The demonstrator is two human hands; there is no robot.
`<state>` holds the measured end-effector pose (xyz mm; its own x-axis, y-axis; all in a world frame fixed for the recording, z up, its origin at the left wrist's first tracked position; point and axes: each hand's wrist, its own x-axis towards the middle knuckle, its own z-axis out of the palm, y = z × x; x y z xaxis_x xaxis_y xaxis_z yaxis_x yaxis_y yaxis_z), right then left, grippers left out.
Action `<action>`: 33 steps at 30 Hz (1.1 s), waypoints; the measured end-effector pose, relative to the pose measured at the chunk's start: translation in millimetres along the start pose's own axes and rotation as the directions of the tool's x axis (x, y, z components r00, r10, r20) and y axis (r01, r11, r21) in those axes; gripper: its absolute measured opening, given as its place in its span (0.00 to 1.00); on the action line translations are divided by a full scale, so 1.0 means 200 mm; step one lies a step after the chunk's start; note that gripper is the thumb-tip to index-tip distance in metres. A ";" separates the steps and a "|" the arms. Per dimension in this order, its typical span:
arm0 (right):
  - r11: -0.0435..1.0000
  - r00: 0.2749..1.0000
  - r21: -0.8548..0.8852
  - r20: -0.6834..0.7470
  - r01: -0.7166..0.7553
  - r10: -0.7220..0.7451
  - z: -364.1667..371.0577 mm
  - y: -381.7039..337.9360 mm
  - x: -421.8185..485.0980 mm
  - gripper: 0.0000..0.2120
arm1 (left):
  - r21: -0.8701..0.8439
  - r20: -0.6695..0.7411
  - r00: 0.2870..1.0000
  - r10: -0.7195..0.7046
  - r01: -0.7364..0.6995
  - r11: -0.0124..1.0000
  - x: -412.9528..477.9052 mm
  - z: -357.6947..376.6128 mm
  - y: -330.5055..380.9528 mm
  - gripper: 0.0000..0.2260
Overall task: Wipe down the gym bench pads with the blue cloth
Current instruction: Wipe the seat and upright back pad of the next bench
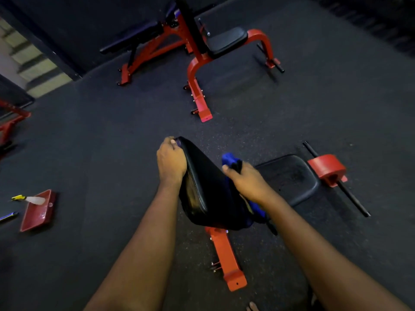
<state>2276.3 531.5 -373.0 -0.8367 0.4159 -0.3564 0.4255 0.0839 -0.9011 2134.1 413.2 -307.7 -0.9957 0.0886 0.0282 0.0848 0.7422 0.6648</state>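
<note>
A black upright back pad (203,176) of a red-framed bench stands right below me. My left hand (170,160) grips the pad's top left edge, fingers curled over its rim. My right hand (246,179) holds the blue cloth (230,160) bunched against the pad's right side; more of the cloth hangs below my wrist. The bench's black seat pad (289,176) lies flat to the right, apart from both hands.
A red frame foot (226,259) sticks out beneath the pad. A red roller on a black bar (326,169) sits right of the seat. Two more red benches (224,41) stand farther off. A spray bottle (31,199) rests on a red plate at the left.
</note>
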 end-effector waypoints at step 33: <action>0.949 0.962 0.250 0.143 0.194 -0.234 0.35 0.08 0.06 0.22 | -0.054 -0.029 0.999 0.032 -0.034 0.998 0.08 0.05 -0.07 0.15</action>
<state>2249.8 473.2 -409.7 -0.9534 0.2513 -0.1671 0.1554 -0.0658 -0.9857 2117.7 411.1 -324.1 -0.9931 0.0936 0.0710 0.1164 0.7016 0.7030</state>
